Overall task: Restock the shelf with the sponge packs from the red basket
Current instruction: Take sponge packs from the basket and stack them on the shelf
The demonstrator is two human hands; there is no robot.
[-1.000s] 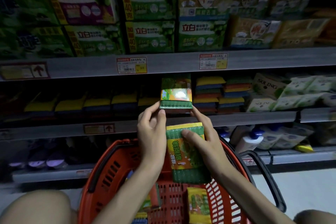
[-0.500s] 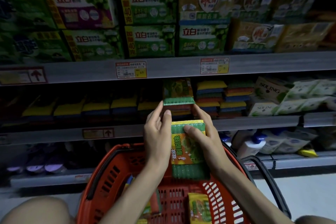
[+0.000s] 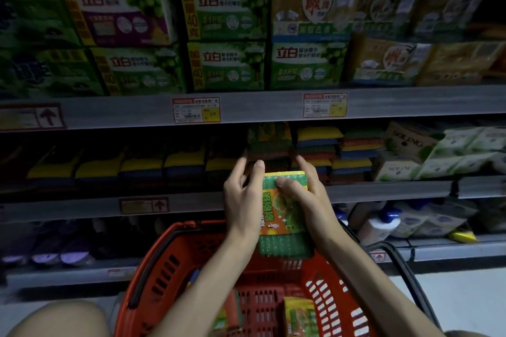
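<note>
Holding sponge pack (image 3: 283,230) upright at frame centre, over red basket (image 3: 164,260): right hand (image 3: 306,200) clamped round it, left hand (image 3: 242,200) open beside, fingertips at shelved pack (image 3: 269,142). I reckon steadying stack for slot-in.

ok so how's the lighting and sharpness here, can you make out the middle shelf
Head view: dim overall, light falling mostly on the held sponge pack, left hand and right hand. Head view: middle shelf sinks into shadow leftward, its stacks barely readable. Head view: wide-angle bowing of shelf edges; top boxes slightly blurred.
</note>
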